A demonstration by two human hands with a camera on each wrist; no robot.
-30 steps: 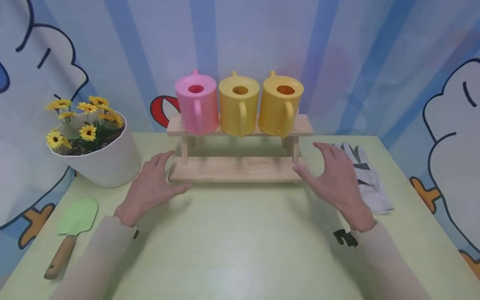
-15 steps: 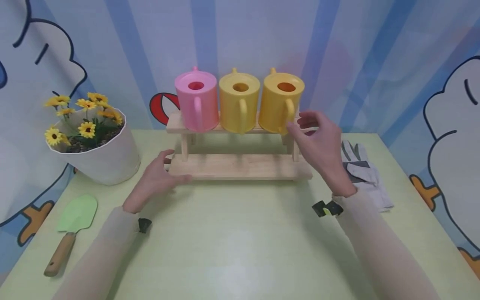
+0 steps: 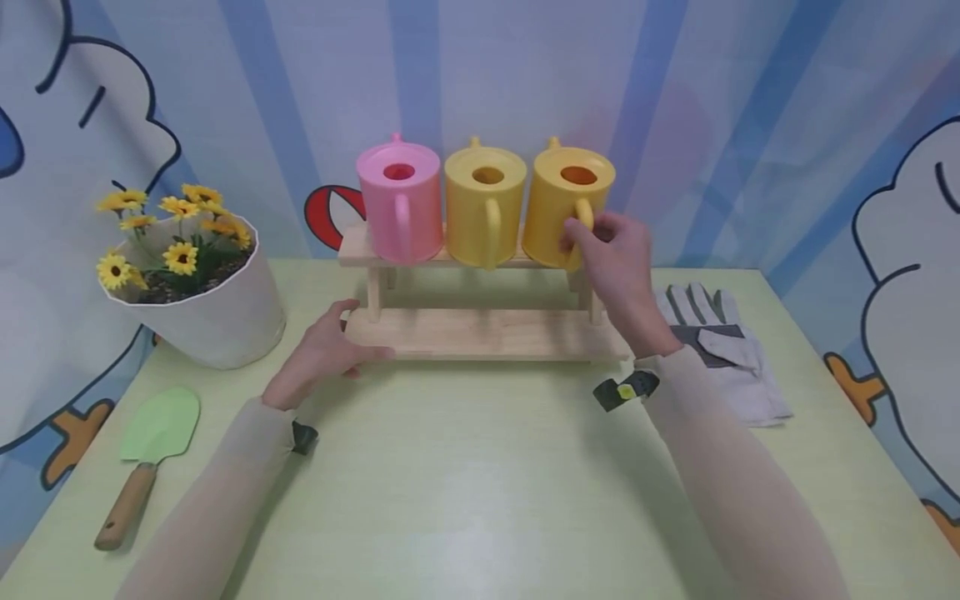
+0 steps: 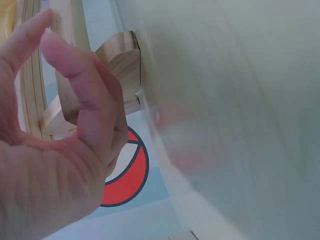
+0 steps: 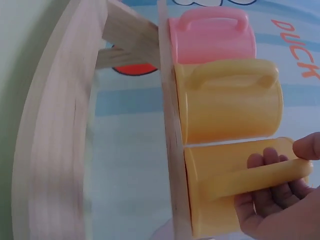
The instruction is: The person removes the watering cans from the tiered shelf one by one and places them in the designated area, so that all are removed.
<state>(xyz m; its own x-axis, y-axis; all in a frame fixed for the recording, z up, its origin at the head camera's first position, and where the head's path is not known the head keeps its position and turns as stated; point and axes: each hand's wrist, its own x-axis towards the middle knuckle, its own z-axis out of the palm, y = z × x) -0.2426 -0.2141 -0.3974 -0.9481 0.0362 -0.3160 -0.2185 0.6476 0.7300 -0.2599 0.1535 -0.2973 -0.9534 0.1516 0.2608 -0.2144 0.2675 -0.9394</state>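
Note:
On the upper step of a wooden stand (image 3: 487,332) three small watering cans stand in a row. One is pink (image 3: 399,204), the middle one is a yellow can (image 3: 486,208), and the right one is a deeper yellow watering can (image 3: 558,204). My right hand (image 3: 618,258) holds the right can's handle, fingers curled through the loop and thumb against its top, as the right wrist view shows. My left hand (image 3: 322,346) grips the left end of the stand's lower plank, with the thumb along its front and the fingers round the end.
At the left stands a white pot (image 3: 217,325) of yellow flowers, with a green trowel (image 3: 150,450) lying in front of it. Folded grey gloves (image 3: 723,358) lie right of the stand, partly behind my right forearm. A patterned curtain (image 3: 510,67) hangs behind.
My right hand has moved up and left from over the gloves to the right can's handle and taken hold of it. My left hand has closed in on the stand's end.

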